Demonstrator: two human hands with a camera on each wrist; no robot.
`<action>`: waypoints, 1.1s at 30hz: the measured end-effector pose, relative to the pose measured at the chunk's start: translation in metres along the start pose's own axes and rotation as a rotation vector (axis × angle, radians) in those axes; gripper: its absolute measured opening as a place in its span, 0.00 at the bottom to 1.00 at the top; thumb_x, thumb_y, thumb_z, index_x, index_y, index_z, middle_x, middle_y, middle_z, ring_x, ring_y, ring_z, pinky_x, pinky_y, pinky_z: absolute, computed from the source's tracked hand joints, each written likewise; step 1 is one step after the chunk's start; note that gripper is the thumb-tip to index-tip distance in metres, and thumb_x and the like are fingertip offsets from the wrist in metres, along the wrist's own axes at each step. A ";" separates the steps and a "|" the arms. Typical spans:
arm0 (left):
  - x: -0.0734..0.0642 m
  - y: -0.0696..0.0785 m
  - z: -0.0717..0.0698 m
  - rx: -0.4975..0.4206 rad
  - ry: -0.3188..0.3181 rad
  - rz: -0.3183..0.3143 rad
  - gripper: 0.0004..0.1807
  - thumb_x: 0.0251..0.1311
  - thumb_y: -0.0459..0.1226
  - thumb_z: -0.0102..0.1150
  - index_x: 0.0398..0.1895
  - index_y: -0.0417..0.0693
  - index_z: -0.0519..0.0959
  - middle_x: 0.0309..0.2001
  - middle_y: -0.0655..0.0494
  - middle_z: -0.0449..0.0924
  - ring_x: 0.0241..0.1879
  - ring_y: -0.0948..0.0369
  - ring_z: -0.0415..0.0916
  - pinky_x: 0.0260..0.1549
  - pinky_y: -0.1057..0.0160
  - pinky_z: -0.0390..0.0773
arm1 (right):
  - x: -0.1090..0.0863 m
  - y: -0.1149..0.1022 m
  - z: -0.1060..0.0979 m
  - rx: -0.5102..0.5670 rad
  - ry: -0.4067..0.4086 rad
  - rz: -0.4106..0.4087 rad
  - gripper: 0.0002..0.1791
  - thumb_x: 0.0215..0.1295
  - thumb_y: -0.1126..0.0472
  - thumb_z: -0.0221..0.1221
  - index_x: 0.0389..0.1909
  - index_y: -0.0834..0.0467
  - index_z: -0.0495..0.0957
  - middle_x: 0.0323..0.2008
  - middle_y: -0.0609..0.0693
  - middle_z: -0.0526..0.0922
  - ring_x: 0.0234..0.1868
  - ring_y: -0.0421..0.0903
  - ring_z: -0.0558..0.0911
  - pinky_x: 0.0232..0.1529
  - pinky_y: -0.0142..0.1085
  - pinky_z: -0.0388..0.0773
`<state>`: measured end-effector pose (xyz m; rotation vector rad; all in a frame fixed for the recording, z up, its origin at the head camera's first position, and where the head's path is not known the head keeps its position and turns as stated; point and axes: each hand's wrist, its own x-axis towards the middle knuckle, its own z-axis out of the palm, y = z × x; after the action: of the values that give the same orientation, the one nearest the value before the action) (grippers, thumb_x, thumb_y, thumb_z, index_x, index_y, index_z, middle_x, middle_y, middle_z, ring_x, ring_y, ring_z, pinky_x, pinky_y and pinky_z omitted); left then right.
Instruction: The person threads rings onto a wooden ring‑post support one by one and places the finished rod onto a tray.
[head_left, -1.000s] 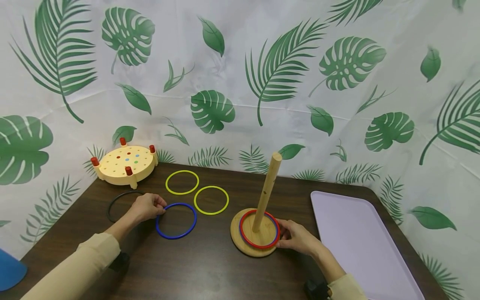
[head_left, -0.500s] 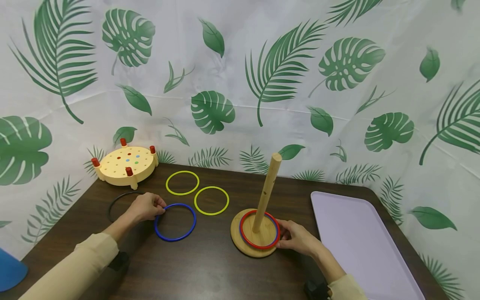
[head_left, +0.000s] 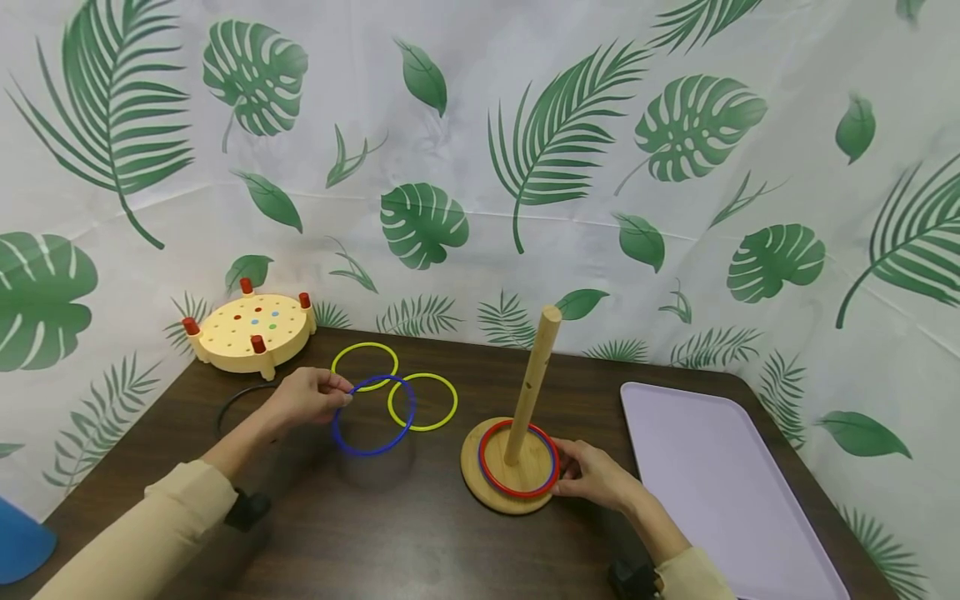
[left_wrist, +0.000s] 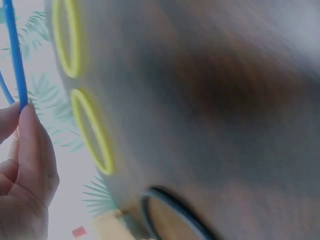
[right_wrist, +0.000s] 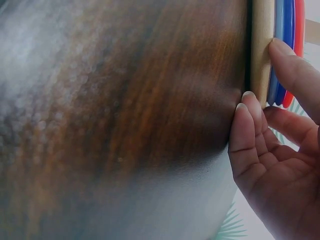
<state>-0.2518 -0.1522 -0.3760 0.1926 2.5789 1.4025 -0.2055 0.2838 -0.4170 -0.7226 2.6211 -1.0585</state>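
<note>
1. The left hand (head_left: 311, 395) pinches a blue ring (head_left: 367, 454) by its rim, thumb against forefinger, as the left wrist view also shows. The ring is clear of the dark wood-grain tabletop (head_left: 420, 542).
2. The right hand (head_left: 596, 473) grips the edge of a round wooden base (head_left: 471, 467); in the right wrist view the thumb lies on the rim and other fingers are at the side.
3. A wooden peg (head_left: 534, 383) rises from the base, appearing tilted to the right in the head view.
4. Around the foot of the peg, on the base, lies a red ring (head_left: 517, 495), with a second blue ring (right_wrist: 288, 50) directly beneath it. A grey-blue band (right_wrist: 279, 50) shows between that and the wood.
5. Beyond the lifted ring, two yellow rings lie flat just beside each other: a rear yellow ring (head_left: 364, 343) and a front yellow ring (head_left: 457, 400).
6. A black ring (head_left: 220, 417) lies near the left forearm, partly hidden behind it.
7. A pale yellow round pegboard (head_left: 251, 337) with four red-tipped posts stands at the back left.
8. A lavender tray (head_left: 720, 483) lies to the right of the right hand.
9. A leaf-print cloth (head_left: 480, 125) hangs behind the tabletop.
</note>
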 end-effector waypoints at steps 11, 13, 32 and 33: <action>0.000 0.044 0.007 -0.124 -0.055 0.076 0.15 0.60 0.35 0.58 0.46 0.32 0.76 0.33 0.49 0.78 0.30 0.63 0.77 0.33 0.61 0.83 | 0.000 0.001 -0.001 -0.004 -0.001 -0.005 0.38 0.51 0.63 0.68 0.60 0.76 0.64 0.31 0.51 0.77 0.28 0.34 0.74 0.30 0.27 0.75; -0.001 0.053 0.008 -0.152 -0.065 0.084 0.16 0.60 0.35 0.59 0.47 0.32 0.76 0.34 0.50 0.79 0.32 0.63 0.77 0.34 0.61 0.83 | 0.000 0.001 -0.001 -0.004 -0.003 -0.006 0.38 0.51 0.63 0.68 0.60 0.76 0.65 0.31 0.51 0.77 0.28 0.34 0.74 0.30 0.27 0.75; -0.012 0.127 0.022 -0.362 -0.111 0.151 0.18 0.62 0.37 0.58 0.52 0.35 0.73 0.39 0.49 0.76 0.37 0.58 0.79 0.41 0.60 0.82 | 0.000 0.002 0.000 0.000 0.007 -0.013 0.38 0.50 0.63 0.69 0.59 0.76 0.65 0.29 0.49 0.77 0.28 0.33 0.73 0.31 0.27 0.75; -0.012 0.132 0.023 -0.377 -0.117 0.161 0.18 0.62 0.36 0.58 0.52 0.35 0.73 0.38 0.50 0.76 0.37 0.58 0.79 0.41 0.60 0.82 | 0.000 0.002 0.000 -0.001 0.008 -0.014 0.38 0.50 0.63 0.69 0.59 0.76 0.65 0.29 0.49 0.77 0.28 0.33 0.73 0.31 0.27 0.75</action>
<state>-0.2318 -0.0649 -0.2761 0.4153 2.1973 1.8412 -0.2063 0.2853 -0.4186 -0.7395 2.6272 -1.0661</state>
